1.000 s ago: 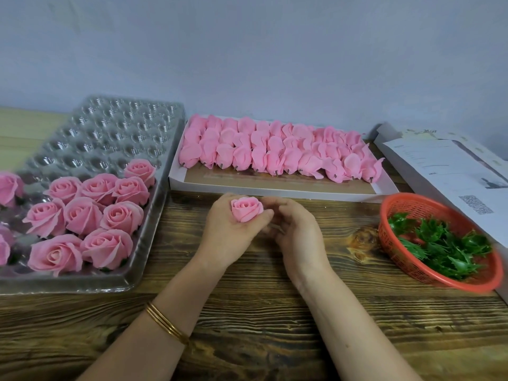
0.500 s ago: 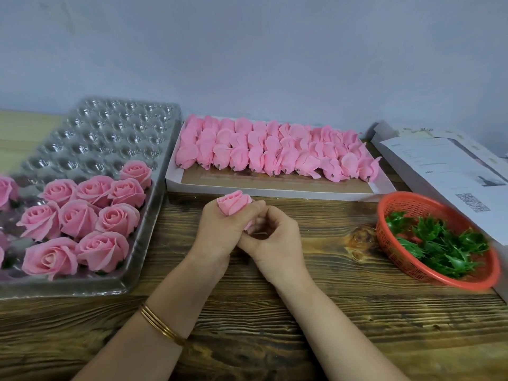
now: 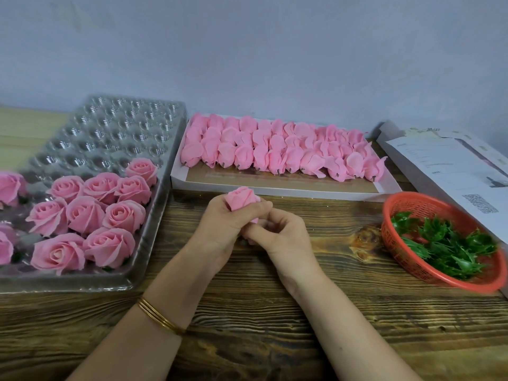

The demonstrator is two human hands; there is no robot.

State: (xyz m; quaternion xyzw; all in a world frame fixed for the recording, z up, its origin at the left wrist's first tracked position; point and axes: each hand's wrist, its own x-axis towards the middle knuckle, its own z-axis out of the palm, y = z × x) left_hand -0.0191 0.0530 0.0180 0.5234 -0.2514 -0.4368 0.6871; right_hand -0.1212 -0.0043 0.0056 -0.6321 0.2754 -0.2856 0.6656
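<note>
A pink rose bud [image 3: 242, 198] sticks up from my left hand [image 3: 222, 232], whose fingers are curled round it above the wooden table. My right hand [image 3: 283, 235] is pressed against the left one, its curled fingers pinching the bud's lower part, which is mostly hidden. A clear plastic tray [image 3: 115, 127] on the left holds several opened pink roses [image 3: 90, 213]. A white flat box [image 3: 277, 189] behind my hands holds rows of closed pink buds [image 3: 275, 149].
An orange mesh basket [image 3: 404, 204] of green leaf pieces [image 3: 445, 246] sits at the right. A white carton with printed paper [image 3: 450, 166] lies behind it. Bare wooden table [image 3: 261, 312] lies under my forearms. A grey wall stands behind everything.
The bud has turned in my left hand from facing up to tilted away. My right hand has closed in under it and now pinches its base.
</note>
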